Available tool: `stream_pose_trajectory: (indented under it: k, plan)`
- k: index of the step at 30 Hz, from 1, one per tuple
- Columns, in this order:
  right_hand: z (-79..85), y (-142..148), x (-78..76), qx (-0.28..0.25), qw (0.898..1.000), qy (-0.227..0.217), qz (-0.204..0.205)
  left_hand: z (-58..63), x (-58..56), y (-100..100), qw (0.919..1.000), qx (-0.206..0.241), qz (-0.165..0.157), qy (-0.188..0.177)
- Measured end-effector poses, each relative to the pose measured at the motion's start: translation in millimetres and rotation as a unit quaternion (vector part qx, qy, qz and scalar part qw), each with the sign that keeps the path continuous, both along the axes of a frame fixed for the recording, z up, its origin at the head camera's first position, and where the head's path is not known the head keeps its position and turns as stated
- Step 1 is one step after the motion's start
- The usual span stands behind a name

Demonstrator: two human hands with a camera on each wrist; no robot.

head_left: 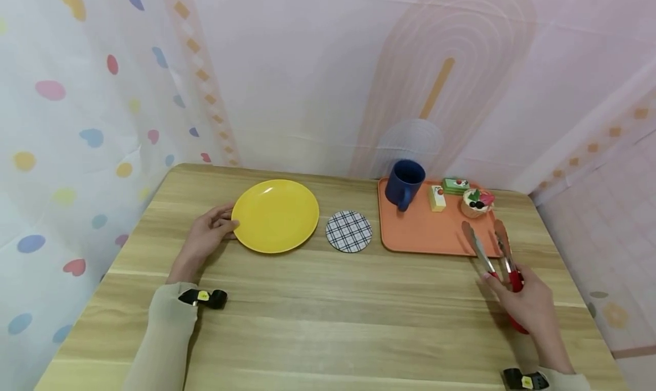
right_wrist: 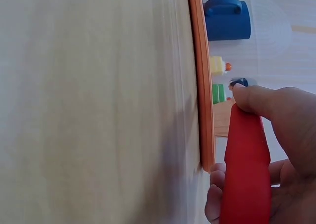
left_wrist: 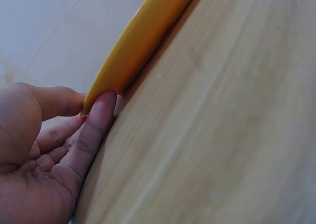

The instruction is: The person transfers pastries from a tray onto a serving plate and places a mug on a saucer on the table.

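My left hand (head_left: 206, 234) pinches the left rim of a round yellow plate (head_left: 275, 215), thumb and fingers on either side of the edge, as the left wrist view shows. The plate lies at the table's back left. In my right hand (head_left: 533, 303) is a pair of tongs (head_left: 515, 282) with red handles, gripped around the handles. Its brown tips are spread apart over the front right edge of an orange tray (head_left: 425, 237). Just beyond the tips, a toy cupcake (head_left: 475, 206) with berries and a pink topping sits on the tray.
On the tray also stand a dark blue mug (head_left: 405, 183), a small yellow cake piece (head_left: 437, 200) and a green cake piece (head_left: 455, 186). A round checked coaster (head_left: 349, 231) lies between plate and tray. A patterned cloth (head_left: 307, 95) hangs behind the wooden table (head_left: 328, 322).
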State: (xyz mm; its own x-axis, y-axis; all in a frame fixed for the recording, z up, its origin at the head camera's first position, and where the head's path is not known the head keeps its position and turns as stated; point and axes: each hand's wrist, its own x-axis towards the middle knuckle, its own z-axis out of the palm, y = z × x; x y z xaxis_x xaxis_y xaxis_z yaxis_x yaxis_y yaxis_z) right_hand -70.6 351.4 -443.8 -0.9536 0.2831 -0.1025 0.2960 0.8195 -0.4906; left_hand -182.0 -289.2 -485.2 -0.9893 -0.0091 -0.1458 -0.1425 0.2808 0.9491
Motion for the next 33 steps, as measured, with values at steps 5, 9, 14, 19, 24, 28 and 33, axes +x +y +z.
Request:
stream_pose_trajectory:
  k: [5,9,14,19,24,28,33]
  plan:
    - [-0.2,0,-4.9,0.008,1.0,0.013,-0.004,0.3,-1.3,0,1.0,0.0,-0.006,0.001]
    - [-0.9,-2,-7.7,0.011,1.0,0.016,-0.005,-0.9,-1.6,0,1.0,-0.001,-0.006,-0.003]
    - [3.2,-1,-11.2,0.002,1.0,0.016,-0.007,-0.4,0.3,0,1.0,0.002,0.003,-0.001]
    - [8.4,0,-15.4,0.008,0.999,0.033,-0.007,0.4,0.0,0,1.0,0.001,0.0,0.002]
    - [11.2,1,-21.4,0.017,0.999,0.039,-0.001,1.8,0.3,-2,1.0,0.001,-0.002,0.001]
    - [12.6,3,-26.1,0.017,0.999,0.038,0.004,1.7,-0.2,-1,1.0,0.0,0.0,-0.002]
    - [13.1,4,-31.1,0.016,0.999,0.036,0.006,0.6,-0.5,-1,1.0,-0.001,0.001,-0.002]
